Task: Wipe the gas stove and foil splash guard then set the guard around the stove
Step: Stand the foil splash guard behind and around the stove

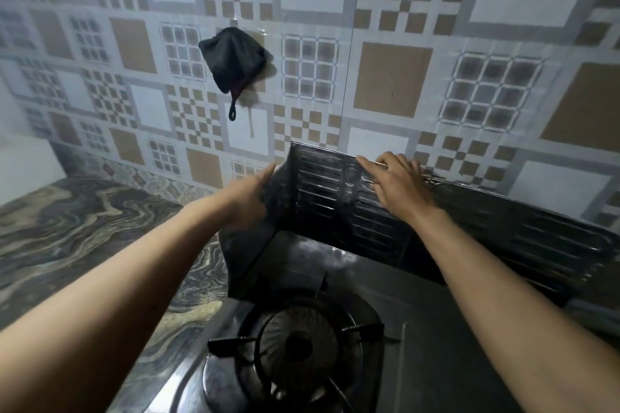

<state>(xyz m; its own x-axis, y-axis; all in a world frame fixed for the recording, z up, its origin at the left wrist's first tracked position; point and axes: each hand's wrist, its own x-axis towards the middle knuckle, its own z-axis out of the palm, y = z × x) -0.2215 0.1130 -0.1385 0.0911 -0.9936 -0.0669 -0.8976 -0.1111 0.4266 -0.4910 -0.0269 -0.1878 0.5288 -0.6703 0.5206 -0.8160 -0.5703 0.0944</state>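
The dark, ribbed foil splash guard [322, 198] stands upright behind the gas stove [419, 339], its back panel against the tiled wall and its left panel folded forward beside the burner [297, 342]. My left hand [250, 198] grips the outer face of the left panel near its top corner. My right hand [399, 183] rests on the top edge of the back panel, fingers hooked over the rim. The guard's right part runs off behind my right forearm.
A black cloth [231, 59] hangs from a hook on the patterned tile wall [392, 77] above the guard. A marbled stone countertop [84, 228] stretches to the left of the stove.
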